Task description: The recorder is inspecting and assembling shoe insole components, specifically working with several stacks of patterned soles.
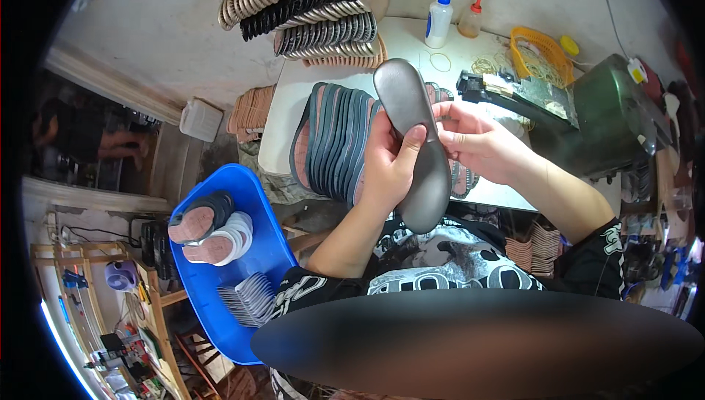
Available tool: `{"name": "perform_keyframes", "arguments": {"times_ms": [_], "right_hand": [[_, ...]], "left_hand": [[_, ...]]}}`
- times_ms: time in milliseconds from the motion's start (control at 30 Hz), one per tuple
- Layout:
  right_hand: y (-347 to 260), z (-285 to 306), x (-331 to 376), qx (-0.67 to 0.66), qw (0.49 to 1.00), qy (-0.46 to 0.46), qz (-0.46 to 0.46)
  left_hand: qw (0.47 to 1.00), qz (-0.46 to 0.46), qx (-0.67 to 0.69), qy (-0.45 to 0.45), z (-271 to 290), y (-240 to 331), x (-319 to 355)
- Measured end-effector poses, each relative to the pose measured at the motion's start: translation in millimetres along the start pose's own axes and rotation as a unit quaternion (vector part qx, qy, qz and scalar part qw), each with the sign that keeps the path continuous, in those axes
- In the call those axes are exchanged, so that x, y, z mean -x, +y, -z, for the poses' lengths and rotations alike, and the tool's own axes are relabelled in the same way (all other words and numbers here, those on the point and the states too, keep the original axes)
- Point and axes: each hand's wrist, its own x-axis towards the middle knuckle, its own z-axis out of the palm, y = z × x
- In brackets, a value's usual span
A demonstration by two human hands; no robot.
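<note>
Dark insole point(426, 183) over table point(281, 135), left hand point(389, 161) pinching its middle, right hand point(479, 143) half-curled at its rim, pinch unclear, stack point(330, 139) partly hidden behind, machine point(613, 106) right, tub point(273, 249) left, basket point(518, 51) beyond.

Is a white, smooth-topped table point(404, 41). Carries, near the front edge, a tight row of dark grey-green, shoe-shaped soles point(334, 143) with pinkish faces, standing on edge, and to the right of it other pinkish soles with dark scalloped rims point(461, 181), partly hidden. Bears at the back left a tall pile of beige and black ribbed soles point(330, 35). Holds farther right a white plastic bottle with blue cap point(439, 24), an amber bottle with red pointed nozzle point(470, 24), thin yellowish loops point(485, 66) and an orange-yellow plastic basket point(530, 31)
</note>
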Motion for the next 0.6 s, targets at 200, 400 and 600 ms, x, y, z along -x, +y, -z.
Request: {"name": "perform_keyframes", "arguments": {"times_ms": [200, 400, 600], "right_hand": [[-6.9, -21.4, 9.5, 0.154, 0.976, -0.014, 0.154], [-10.9, -54.9, 18.3, 0.290, 0.924, 0.088, 0.233], [-14.9, -50.3, 30.1, 0.517, 0.754, 0.091, 0.394]], "left_hand": [[0.979, -0.121, -0.153, 0.051, 3.1, 14.4, 1.3], [0.918, -0.329, -0.183, 0.123, 8.6, -17.6, 4.6], [0.847, -0.530, -0.031, 0.000, 6.0, -18.8, -1.4]]}}
